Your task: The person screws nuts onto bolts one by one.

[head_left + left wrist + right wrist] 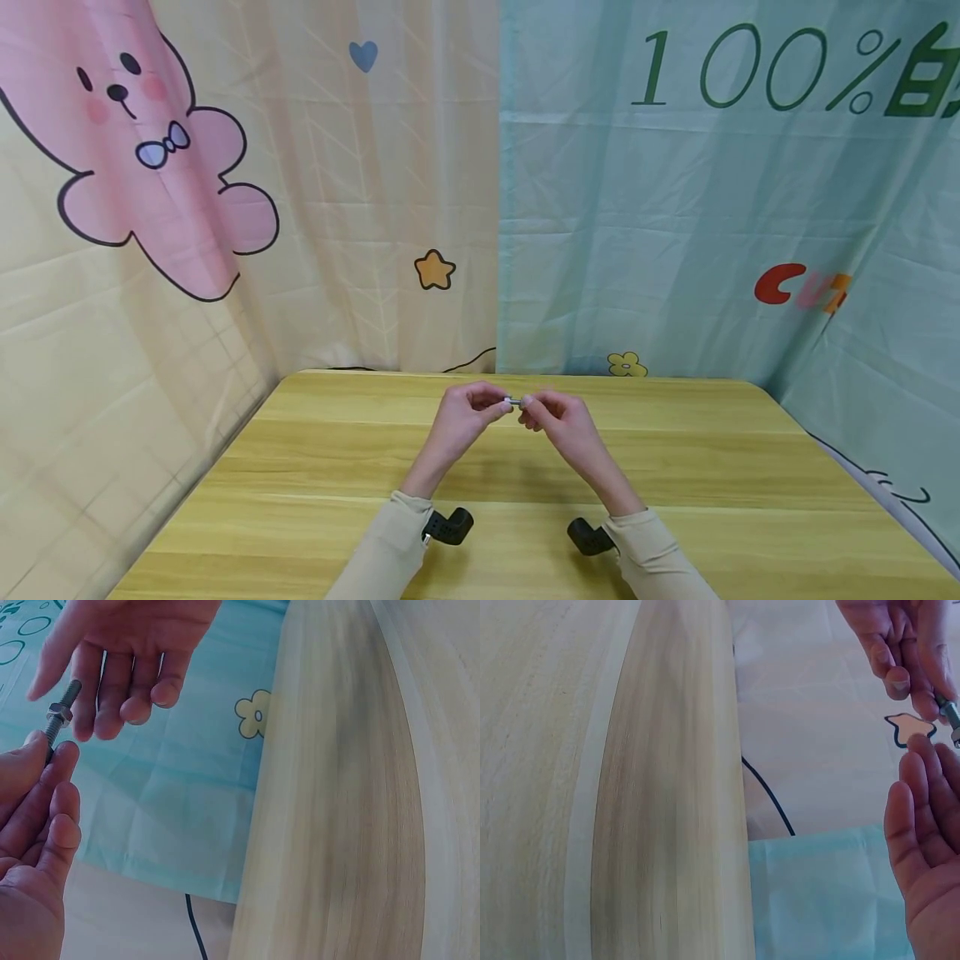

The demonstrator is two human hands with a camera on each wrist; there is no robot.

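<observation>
Broadly, the work is backed by curtains at twelve o'clock, and below them a wooden table is spread toward six. Over the table, the left hand is held at nine o'clock of the meeting point and the right hand at three. Between them a bolt is kept off the wood, its lower end pinched by left thumb and forefinger with hardly any gap to spare; the right fingers and thumb are left loosely apart near its free end, and whether it is touched there cannot be told. In the left wrist view the shaft is aimed just short of one o'clock, and a nut is carried partway along. Probably the bolt would be found light, rigid and hard to break, but slippery; it is best held at the lower end, and the nut by its flat sides
</observation>
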